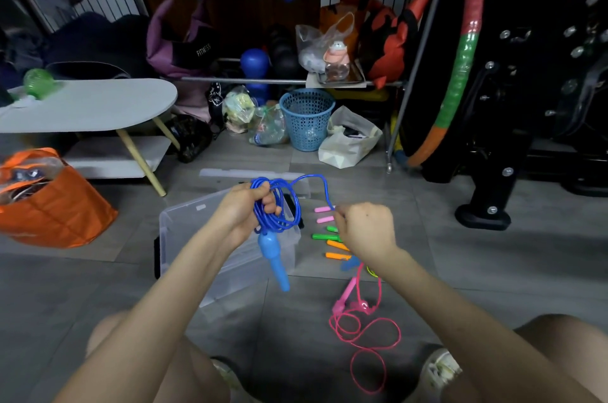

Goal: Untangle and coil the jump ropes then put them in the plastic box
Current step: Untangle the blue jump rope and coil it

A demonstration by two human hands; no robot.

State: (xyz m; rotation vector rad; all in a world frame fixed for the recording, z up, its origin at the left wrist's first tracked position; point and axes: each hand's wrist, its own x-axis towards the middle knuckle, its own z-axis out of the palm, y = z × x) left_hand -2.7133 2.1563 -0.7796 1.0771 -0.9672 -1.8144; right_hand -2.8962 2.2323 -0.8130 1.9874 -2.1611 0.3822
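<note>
- Over plastic box [184,238], left hand [241,210] grips blue jump rope [281,205] coil, handle dangling.
- Free strand pinched by right hand [365,229].
- Cord looks light, floppy, springy; grip across bunched loops.
- Near right, pink jump rope [363,332] loose on floor.

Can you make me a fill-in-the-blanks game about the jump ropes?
1. The coiled rope gripped by the left hand is ____.
2. The loose rope on the floor is ____.
3. The plastic box lies below the ____ hand.
Missing words: blue, pink, left.
</note>
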